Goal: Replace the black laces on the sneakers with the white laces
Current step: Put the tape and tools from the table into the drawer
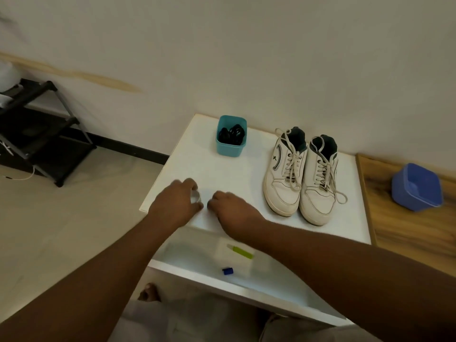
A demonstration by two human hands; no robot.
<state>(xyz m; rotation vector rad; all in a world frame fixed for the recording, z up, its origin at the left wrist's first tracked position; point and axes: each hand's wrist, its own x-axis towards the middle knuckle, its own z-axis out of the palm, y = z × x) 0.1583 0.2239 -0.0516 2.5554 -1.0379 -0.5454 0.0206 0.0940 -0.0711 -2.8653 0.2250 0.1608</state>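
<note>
On the white worktop [187,154] stand 2 white sneakers [306,178], side by side near the wall, toes toward the person. Both sneakers carry white laces [293,169], threaded through the eyelets, with loose ends lying over the uppers and onto the worktop beside the right shoe. To the left of the sneakers, well apart from them, is a teal container [230,137], and inside it lie the black laces [233,135], bundled together.

Both hands are at the front left edge of the worktop, near each other but not touching. The left hand [175,203] has its fingers curled around a small pale object [196,195]; the picture is blurred there, so I cannot tell what this object is. The right hand [234,211] rests with the knuckles up and the fingers bent downward onto the worktop; whether it holds something I cannot tell.

Below the worktop an open white drawer [246,292] shows a green and white pen-like item [240,251] and a small blue cap [227,271]. To the right, on a wooden surface [385,218], lies a blue plastic box [417,186]. At far left a black rack [42,134] stands on the floor.
</note>
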